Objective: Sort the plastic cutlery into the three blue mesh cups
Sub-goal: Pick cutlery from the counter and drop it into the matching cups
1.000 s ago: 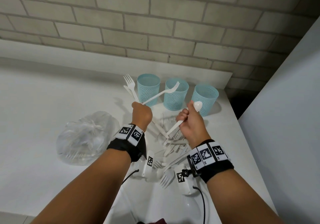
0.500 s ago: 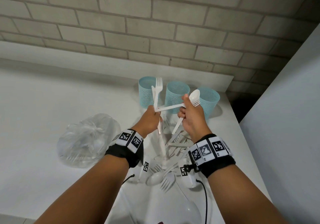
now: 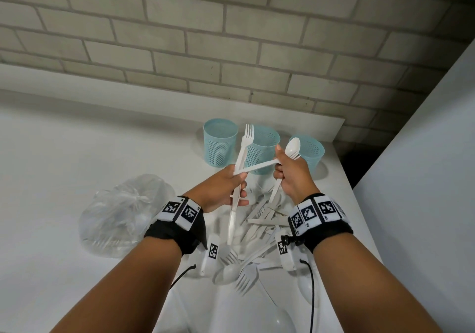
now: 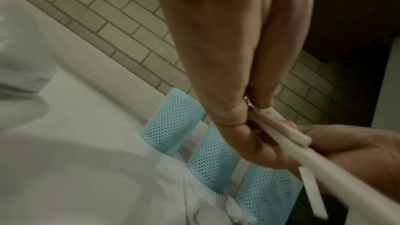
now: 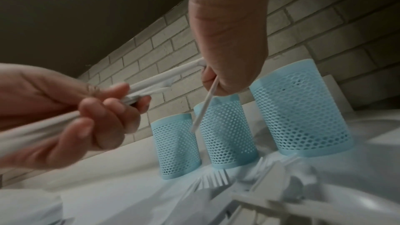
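Observation:
Three blue mesh cups stand in a row at the table's back: left (image 3: 220,142), middle (image 3: 262,150), right (image 3: 309,154). No cutlery sticks out of them. In front of the left and middle cups my left hand (image 3: 228,187) grips white plastic forks (image 3: 245,147) upright, tines up. Another fork (image 3: 259,166) runs crosswise from that hand to my right hand (image 3: 289,175), whose fingertips pinch its far end. The right hand also holds a white spoon (image 3: 293,148), bowl up, in front of the right cup. The spoon's handle (image 5: 203,107) hangs below the fist.
A pile of loose white cutlery (image 3: 259,220) lies on the white table (image 3: 64,178) under both hands. A crumpled clear plastic bag (image 3: 123,214) sits to the left. A brick wall rises behind the cups, and a pale panel (image 3: 424,178) borders the table's right edge.
My left hand has turned its forks upright and swung right to meet the right hand. The right hand rose with the spoon and took hold of the crosswise fork's end.

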The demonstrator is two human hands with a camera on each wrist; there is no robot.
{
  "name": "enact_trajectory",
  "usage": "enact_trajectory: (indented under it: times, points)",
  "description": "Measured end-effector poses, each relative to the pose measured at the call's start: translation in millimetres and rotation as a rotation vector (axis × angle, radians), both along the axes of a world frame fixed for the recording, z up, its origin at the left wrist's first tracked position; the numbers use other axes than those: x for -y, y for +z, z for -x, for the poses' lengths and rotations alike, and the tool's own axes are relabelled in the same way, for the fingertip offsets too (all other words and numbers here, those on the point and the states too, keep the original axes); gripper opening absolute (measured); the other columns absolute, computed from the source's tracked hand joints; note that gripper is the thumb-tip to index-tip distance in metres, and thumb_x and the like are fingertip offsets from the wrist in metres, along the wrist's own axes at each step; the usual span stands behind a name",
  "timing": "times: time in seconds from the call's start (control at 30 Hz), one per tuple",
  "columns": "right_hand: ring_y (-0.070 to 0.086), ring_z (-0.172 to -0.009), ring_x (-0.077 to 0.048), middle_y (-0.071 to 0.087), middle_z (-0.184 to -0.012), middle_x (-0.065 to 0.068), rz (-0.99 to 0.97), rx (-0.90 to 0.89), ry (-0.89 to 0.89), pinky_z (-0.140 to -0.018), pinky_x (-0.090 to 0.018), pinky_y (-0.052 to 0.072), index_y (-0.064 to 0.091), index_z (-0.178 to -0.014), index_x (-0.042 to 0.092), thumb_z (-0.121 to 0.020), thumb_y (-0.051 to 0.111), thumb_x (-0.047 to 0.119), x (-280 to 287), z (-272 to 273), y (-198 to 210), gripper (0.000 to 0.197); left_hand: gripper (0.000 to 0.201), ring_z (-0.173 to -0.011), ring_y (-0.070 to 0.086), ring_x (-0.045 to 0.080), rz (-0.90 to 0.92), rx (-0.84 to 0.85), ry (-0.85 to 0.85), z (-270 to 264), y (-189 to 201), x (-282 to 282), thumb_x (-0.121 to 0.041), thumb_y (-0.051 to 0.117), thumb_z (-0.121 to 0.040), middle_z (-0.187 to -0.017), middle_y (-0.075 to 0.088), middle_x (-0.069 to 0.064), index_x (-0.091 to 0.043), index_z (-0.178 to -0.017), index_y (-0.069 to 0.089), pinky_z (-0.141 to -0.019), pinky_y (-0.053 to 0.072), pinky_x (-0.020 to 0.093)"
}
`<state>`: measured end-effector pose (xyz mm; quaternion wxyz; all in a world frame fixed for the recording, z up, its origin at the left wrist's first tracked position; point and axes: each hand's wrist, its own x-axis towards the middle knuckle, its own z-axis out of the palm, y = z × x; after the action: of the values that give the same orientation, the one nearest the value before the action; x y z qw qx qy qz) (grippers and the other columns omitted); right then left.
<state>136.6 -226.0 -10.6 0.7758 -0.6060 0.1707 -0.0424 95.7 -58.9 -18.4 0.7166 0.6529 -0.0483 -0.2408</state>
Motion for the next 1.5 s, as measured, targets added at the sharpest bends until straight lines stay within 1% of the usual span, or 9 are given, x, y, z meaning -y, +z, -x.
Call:
enact_trajectory:
  times: [0.27, 0.37, 0.63, 0.73, 0.9, 1.0, 1.2, 1.37, 1.5]
  points:
    - [0.038, -0.047, -0.006, 0.046, -0.066, 0.002, 0.192, 0.029, 0.049, -0.037, -0.015, 0.031, 0.054, -0.082, 0.013, -0.093, 0.056, 0.033, -2.0, -19.6, 12.3, 0.023, 0.012, -0.056, 0.038, 0.010, 0.033, 0.006, 0.014, -12.6, 9.4, 13.5, -0.023, 0.037, -0.101, -0.070, 0.037, 0.001, -0.011, -0.102, 0.039, -0.052, 0.046, 0.017]
    - [0.042, -0.052, -0.009, 0.047, -0.068, 0.003, 0.230, 0.057, -0.147, -0.040, -0.018, 0.034, 0.055, -0.093, 0.013, -0.098, 0.043, 0.038, 12.2, -34.9, 25.6, 0.029, 0.010, -0.058, 0.036, 0.009, 0.006, 0.081, 0.051, -20.0, 11.5, 22.8, -0.021, 0.036, -0.101, -0.073, 0.035, 0.000, -0.012, -0.098, 0.039, -0.048, 0.039, 0.015]
    - [0.038, -0.047, -0.007, 0.042, -0.059, 0.002, 0.000, 0.426, -0.516, -0.046, -0.019, 0.035, 0.050, -0.078, 0.014, -0.101, 0.035, 0.030, 62.6, -76.0, 53.8, 0.032, 0.012, -0.059, 0.039, 0.007, 0.003, 0.214, 0.152, -39.3, 13.0, 39.2, -0.019, 0.039, -0.100, -0.073, 0.037, 0.000, -0.008, -0.102, 0.045, -0.050, 0.037, 0.014]
    - [0.044, -0.051, -0.006, 0.048, -0.064, 0.001, 0.066, 0.396, -0.496, -0.051, -0.017, 0.040, 0.050, -0.090, 0.009, -0.101, 0.038, 0.026, 70.5, -90.3, 38.0, 0.023, 0.021, -0.062, 0.041, 0.008, -0.018, 0.241, 0.185, -43.9, 8.7, 42.7, -0.019, 0.041, -0.100, -0.075, 0.040, 0.000, -0.004, -0.110, 0.051, -0.053, 0.038, 0.016]
    - [0.056, -0.065, -0.007, 0.056, -0.075, 0.000, 0.124, 0.293, -0.370, -0.060, -0.012, 0.047, 0.046, -0.083, 0.021, -0.098, 0.043, 0.009, 72.9, -98.6, 12.1, 0.019, 0.019, -0.065, 0.042, 0.008, -0.014, 0.227, 0.198, -47.3, 4.8, 38.9, -0.018, 0.040, -0.100, -0.078, 0.042, -0.001, -0.007, -0.111, 0.052, -0.057, 0.038, 0.017]
    - [0.058, -0.075, -0.008, 0.059, -0.084, 0.001, 0.182, 0.287, -0.333, -0.074, -0.019, 0.047, 0.052, -0.087, 0.019, -0.090, 0.055, 0.002, 76.4, -97.9, 9.3, 0.017, 0.016, -0.065, 0.041, 0.008, 0.081, 0.165, 0.179, -49.1, 5.4, 33.5, -0.017, 0.040, -0.100, -0.078, 0.040, -0.001, -0.010, -0.105, 0.053, -0.059, 0.036, 0.018]
    - [0.056, -0.108, -0.012, 0.060, -0.109, 0.002, 0.493, 0.468, -0.315, -0.097, -0.019, 0.042, 0.058, -0.108, 0.013, -0.085, 0.067, 0.017, 57.9, -69.2, 27.3, 0.025, 0.015, -0.062, 0.040, 0.007, 0.270, 0.027, 0.168, -48.9, 6.5, 27.8, -0.017, 0.039, -0.100, -0.076, 0.038, 0.000, -0.014, -0.098, 0.053, -0.053, 0.038, 0.014]
    - [0.049, -0.112, -0.007, 0.053, -0.118, 0.004, 0.643, 0.622, -0.262, -0.096, -0.007, 0.034, 0.053, -0.118, 0.008, -0.087, 0.065, 0.023, 18.1, -30.3, 30.9, 0.037, 0.014, -0.060, 0.039, 0.007, 0.302, -0.015, 0.174, -45.5, 9.7, 28.4, -0.017, 0.037, -0.101, -0.074, 0.038, 0.000, -0.015, -0.099, 0.052, -0.051, 0.038, 0.014]
    - [0.052, -0.099, -0.014, 0.050, -0.111, -0.006, 0.491, 0.468, -0.192, -0.088, -0.020, 0.045, 0.041, -0.127, 0.007, -0.086, 0.067, 0.022, -4.1, -24.6, 24.9, 0.051, 0.013, -0.060, 0.036, 0.008, 0.296, -0.011, 0.183, -41.8, 12.1, 28.0, -0.017, 0.038, -0.101, -0.074, 0.037, 0.001, -0.015, -0.101, 0.051, -0.052, 0.036, 0.014]
